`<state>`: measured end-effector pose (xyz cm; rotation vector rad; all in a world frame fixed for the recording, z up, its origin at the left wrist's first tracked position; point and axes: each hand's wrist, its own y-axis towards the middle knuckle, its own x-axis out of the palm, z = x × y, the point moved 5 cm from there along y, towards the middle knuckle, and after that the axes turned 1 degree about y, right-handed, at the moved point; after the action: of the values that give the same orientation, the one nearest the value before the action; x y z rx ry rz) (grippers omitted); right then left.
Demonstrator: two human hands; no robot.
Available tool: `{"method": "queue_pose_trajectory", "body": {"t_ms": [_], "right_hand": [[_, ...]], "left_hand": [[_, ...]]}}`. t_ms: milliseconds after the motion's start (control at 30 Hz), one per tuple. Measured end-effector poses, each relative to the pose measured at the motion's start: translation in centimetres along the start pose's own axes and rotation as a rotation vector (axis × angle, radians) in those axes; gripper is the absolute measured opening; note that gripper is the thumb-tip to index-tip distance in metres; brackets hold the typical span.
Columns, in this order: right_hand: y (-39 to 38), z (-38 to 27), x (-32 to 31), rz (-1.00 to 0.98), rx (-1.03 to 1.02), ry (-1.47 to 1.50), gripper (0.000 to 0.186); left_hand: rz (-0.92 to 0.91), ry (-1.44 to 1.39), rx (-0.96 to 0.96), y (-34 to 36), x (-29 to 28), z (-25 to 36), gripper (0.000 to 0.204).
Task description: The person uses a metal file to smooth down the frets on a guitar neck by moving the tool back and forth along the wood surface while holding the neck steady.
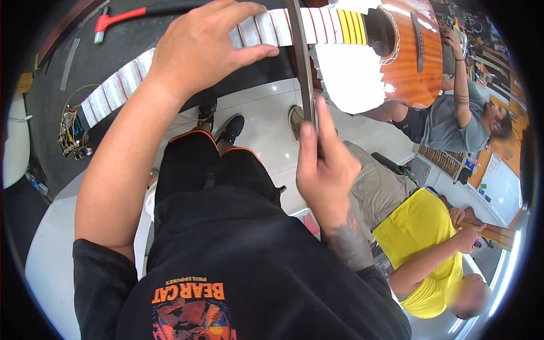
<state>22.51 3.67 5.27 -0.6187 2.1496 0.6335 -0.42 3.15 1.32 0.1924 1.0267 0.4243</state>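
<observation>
An orange-brown acoustic guitar lies across the top, its neck masked with pale strips between the frets, with several yellow strips near the soundhole. My left hand grips the neck from above, thumb and fingers at opposite edges. My right hand is closed on a long, narrow, dark metal bar, perhaps a file, which lies crosswise over the fretboard just right of my left hand. The headstock is at the far left with loose strings beside it.
A red-and-black hammer lies on the dark mat. A person in grey is at the upper right, another in yellow at the lower right holding a wooden piece. A whiteboard stands behind them.
</observation>
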Motion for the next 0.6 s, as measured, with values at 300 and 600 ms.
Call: {"method": "queue_pose_trajectory", "body": {"t_ms": [300, 600], "right_hand": [[-5.8, 1.0, -2.1, -0.166, 0.026, -0.009, 0.051], [-8.3, 1.6, -2.6, -0.234, 0.045, 0.001, 0.058]], "left_hand": [[0.063, 0.009, 0.107, 0.1, 0.2, -0.3, 0.051], [0.014, -0.013, 0.061, 0.4, 0.3, 0.1, 0.050]]}}
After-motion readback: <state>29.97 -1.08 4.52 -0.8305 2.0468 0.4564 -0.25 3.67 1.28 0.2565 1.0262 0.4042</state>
